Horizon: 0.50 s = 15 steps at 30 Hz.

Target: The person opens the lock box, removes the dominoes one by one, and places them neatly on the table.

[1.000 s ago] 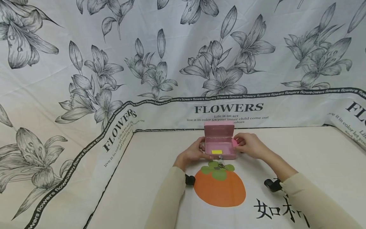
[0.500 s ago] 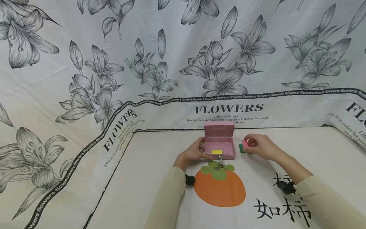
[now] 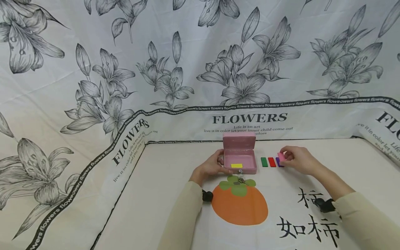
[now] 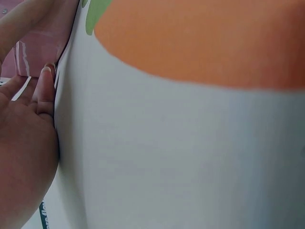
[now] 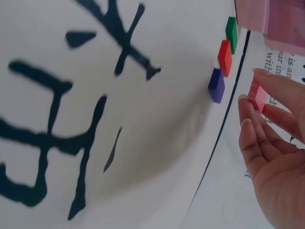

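Observation:
The pink metal box [image 3: 240,171] stands with its lid up, a yellow block [image 3: 236,166] inside it. My left hand [image 3: 210,165] grips the box's left side, fingers behind and thumb along the front; the left wrist view shows this hand [image 4: 28,138] against the pink wall. Between thumb and fingers my right hand [image 3: 298,160] pinches a pink block [image 3: 281,158], clearly seen in the right wrist view above the cloth. Right of the box lie a green block [image 3: 264,162], a red block [image 3: 272,162] and a purple block [image 3: 277,162], the last partly hidden by the pink one.
A small lock with keys [image 3: 241,176] hangs at the box's front. The white cloth [image 3: 168,180] bears a printed orange persimmon [image 3: 240,208] and black characters [image 3: 307,229]. Behind the box rises a flowered curtain [image 3: 175,125].
My right hand has moved right, away from the box, with the pink block. The green, red and purple blocks have come into view. My left hand has stayed on the box.

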{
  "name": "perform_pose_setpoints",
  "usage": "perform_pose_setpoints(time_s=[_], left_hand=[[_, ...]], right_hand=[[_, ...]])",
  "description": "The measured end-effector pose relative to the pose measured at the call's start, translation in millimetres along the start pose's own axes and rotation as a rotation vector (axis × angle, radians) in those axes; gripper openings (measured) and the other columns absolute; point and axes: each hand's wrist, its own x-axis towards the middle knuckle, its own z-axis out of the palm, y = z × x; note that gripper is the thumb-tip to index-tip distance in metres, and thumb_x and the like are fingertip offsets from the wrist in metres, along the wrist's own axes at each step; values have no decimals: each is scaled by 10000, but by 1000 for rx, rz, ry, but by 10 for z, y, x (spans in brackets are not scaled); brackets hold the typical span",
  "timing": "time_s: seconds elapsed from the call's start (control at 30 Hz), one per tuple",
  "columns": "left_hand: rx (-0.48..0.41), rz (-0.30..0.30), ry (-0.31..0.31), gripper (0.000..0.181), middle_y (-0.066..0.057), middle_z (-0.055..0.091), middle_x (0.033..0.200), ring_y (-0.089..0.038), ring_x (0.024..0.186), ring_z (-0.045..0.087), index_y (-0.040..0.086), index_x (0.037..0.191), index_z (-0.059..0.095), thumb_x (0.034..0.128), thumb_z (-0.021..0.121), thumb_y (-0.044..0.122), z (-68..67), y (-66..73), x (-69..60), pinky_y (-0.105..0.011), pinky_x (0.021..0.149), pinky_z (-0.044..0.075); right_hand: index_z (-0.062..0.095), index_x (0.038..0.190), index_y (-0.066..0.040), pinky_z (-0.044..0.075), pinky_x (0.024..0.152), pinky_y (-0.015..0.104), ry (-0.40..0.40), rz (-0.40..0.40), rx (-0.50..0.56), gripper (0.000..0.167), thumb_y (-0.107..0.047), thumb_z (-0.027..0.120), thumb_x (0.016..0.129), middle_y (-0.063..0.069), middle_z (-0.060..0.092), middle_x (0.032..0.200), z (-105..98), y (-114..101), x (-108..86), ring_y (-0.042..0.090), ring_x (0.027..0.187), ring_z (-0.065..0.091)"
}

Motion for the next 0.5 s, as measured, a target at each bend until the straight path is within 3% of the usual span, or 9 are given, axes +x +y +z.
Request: perform_pose_setpoints(time_s=[0.3,0.5], left_hand=[[-9,-10,-3,986,-67,577,971,-145,868,506,168,1553,374,739,925,86,-2,-11,5,-279,795,436],[-7,-26,-1,1023,-48,556,1001,-151,892,496,181,1575,351,735,929,102,1,-9,6,-286,801,444]], right_hand=[[627,1169,96,521,785,460,-16,15,-34,387,-130,781,895,132,666,929,-54,216,-20,274,848,601],[628,1181,78,511,761,451,-43,50,-46,361,-136,750,917,138,651,923,-29,337,7,279,838,581]])
